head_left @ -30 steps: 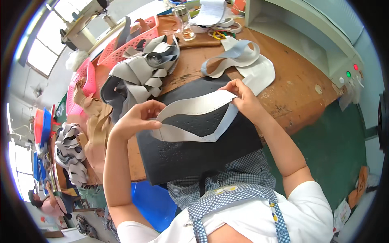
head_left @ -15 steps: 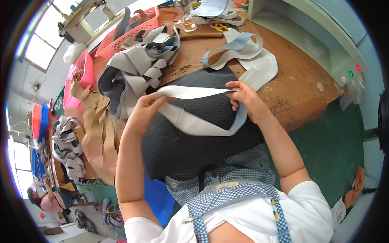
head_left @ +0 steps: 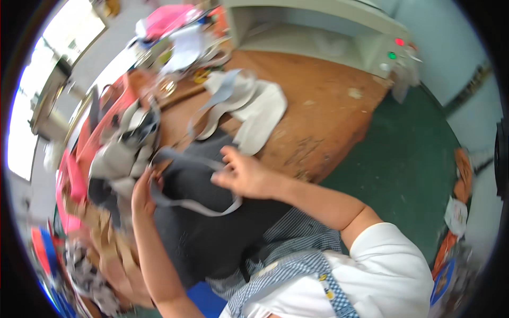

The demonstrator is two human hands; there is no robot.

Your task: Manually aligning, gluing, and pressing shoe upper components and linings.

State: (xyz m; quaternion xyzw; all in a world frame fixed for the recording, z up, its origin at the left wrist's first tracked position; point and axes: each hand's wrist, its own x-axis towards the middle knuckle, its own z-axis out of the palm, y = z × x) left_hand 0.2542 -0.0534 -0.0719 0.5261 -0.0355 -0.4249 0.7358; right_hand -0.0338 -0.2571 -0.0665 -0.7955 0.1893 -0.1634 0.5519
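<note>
A looped strip of pale grey material (head_left: 204,208) hangs between my two hands above a black pad (head_left: 212,233) on my lap. My left hand (head_left: 142,197) is closed on the loop's left end, the thumb on top. On the opposite side, the strip runs in between the fingers of my right hand (head_left: 246,175), which are blurred by motion. Below that hand the loop curves back toward the left. Just beyond the pad, a white and pale blue length of material (head_left: 265,111) lies folded on the brown worktable (head_left: 313,106).
Grey strips (head_left: 114,153) are heaped left of the pad, beside pink baskets (head_left: 85,151). Tan strips (head_left: 108,233) hang nearer me. At the back stands a pale machine housing (head_left: 318,16) with lit buttons. The green floor (head_left: 366,159) is on the right.
The view has swung to the right, so the table and heaps appear further left. My hands have come closer together, and the loop between them has turned and slackened.
</note>
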